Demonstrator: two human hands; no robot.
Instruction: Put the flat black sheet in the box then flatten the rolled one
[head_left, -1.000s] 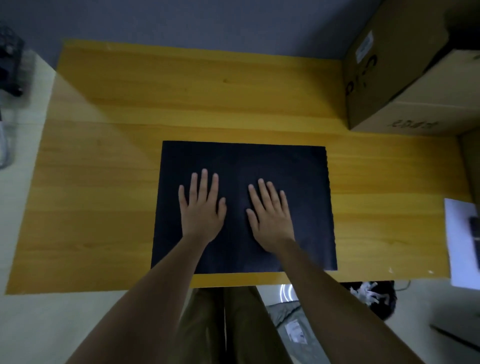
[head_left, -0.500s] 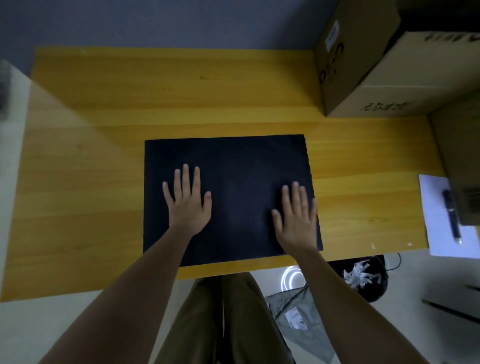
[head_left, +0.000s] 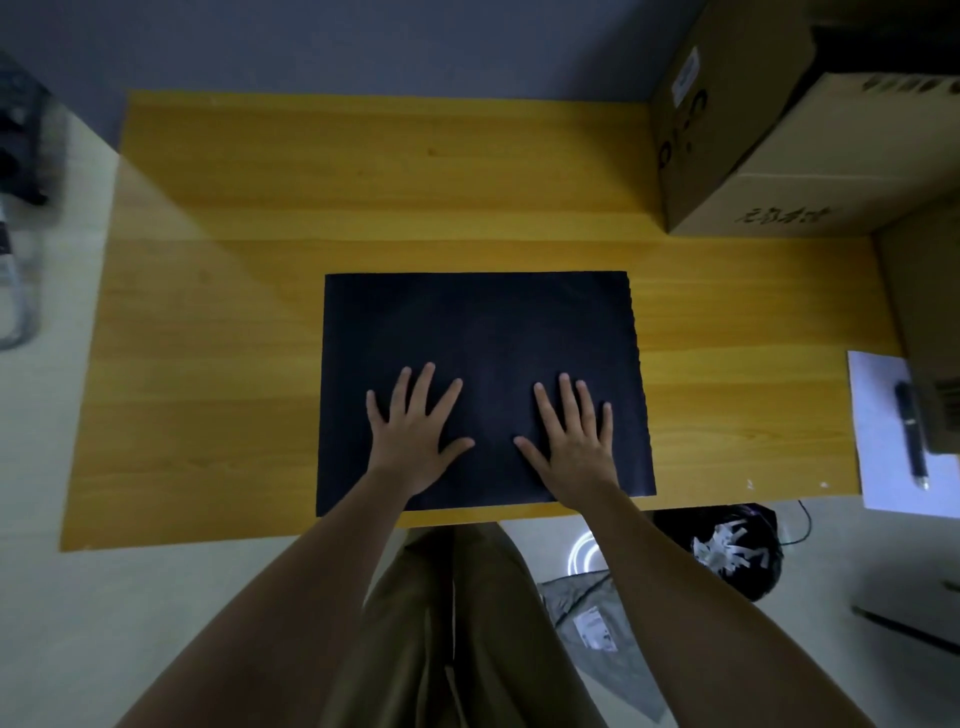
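Across the middle of the frame the black sheet lies flat on the yellow table. My left hand presses its lower part, fingers spread; my right hand does likewise beside it. At upper right stands the cardboard box.

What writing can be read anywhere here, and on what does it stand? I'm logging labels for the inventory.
Nothing reads clearly.
Cardboard box, left face: large dark letters, partly seen, perhaps "C" and "O"; not a whole word.
Same box, white sticker: too small.
Same box, lower front print and top flap print: blurred, illegible.
Grey bag's label on the floor: too small.
Black sheet: no text.
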